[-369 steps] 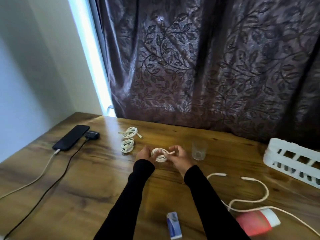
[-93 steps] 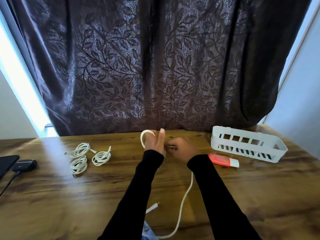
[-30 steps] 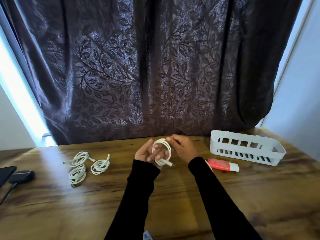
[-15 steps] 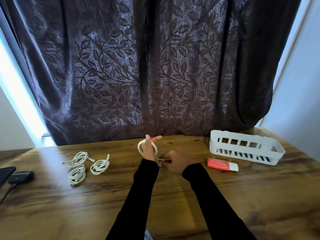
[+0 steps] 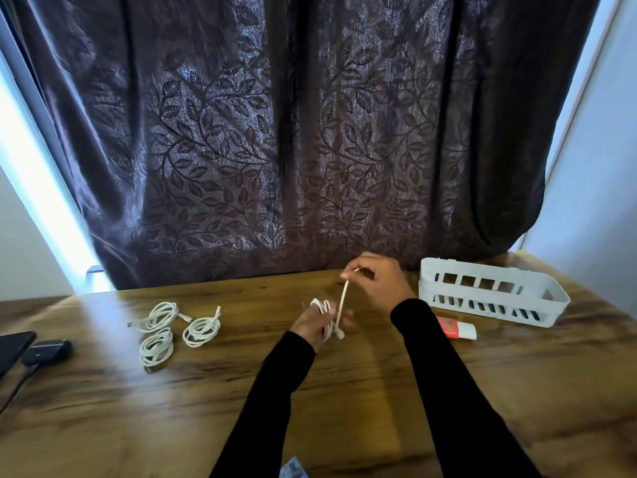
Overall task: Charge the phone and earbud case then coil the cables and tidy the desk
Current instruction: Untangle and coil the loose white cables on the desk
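Center frame: left hand [image 5: 315,327] grips a white cable [image 5: 325,317] coil, fingers curled around the loops. Right hand [image 5: 377,279] above it, fingers pinching the cable's free end, pulled taut upward. 3 coiled cables [image 5: 172,329] lie on the wooden surface [image 5: 344,391] at left center. Phone [image 5: 12,350] and earbud case [image 5: 46,351] at left edge. White basket [image 5: 493,291] at right, red-white tube [image 5: 456,329] just in front of it.
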